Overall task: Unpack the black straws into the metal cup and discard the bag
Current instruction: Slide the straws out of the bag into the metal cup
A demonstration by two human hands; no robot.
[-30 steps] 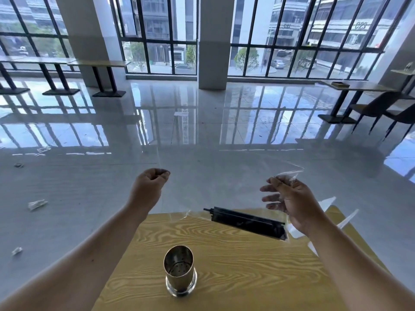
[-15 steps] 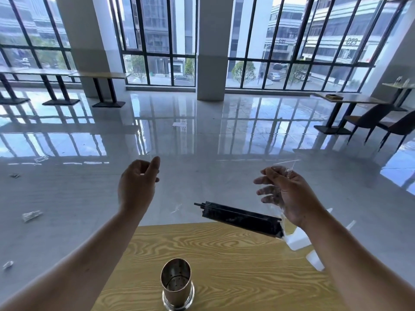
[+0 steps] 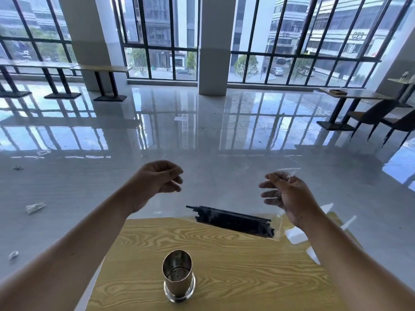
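A bundle of black straws (image 3: 232, 221) lies slanted inside a clear plastic bag (image 3: 224, 194) that hangs between my two hands, above the far edge of the wooden table (image 3: 235, 265). My right hand (image 3: 286, 196) pinches the bag's crinkled top at the right. My left hand (image 3: 157, 179) is curled with thumb and fingertips together at the bag's left top; the film there is barely visible. The metal cup (image 3: 178, 276) stands upright and empty on the table, nearer to me than the straws.
White paper pieces (image 3: 296, 235) lie at the table's right edge under my right forearm. Crumpled wrappers (image 3: 33, 207) are scattered on the glossy floor at the left. Other tables stand far left, and a table with chairs (image 3: 372, 115) far right.
My left hand has turned and shifted a little to the right, its fingers now curled toward the right hand. The straw bundle hangs lower, over the table's far edge. The right hand keeps its pinch.
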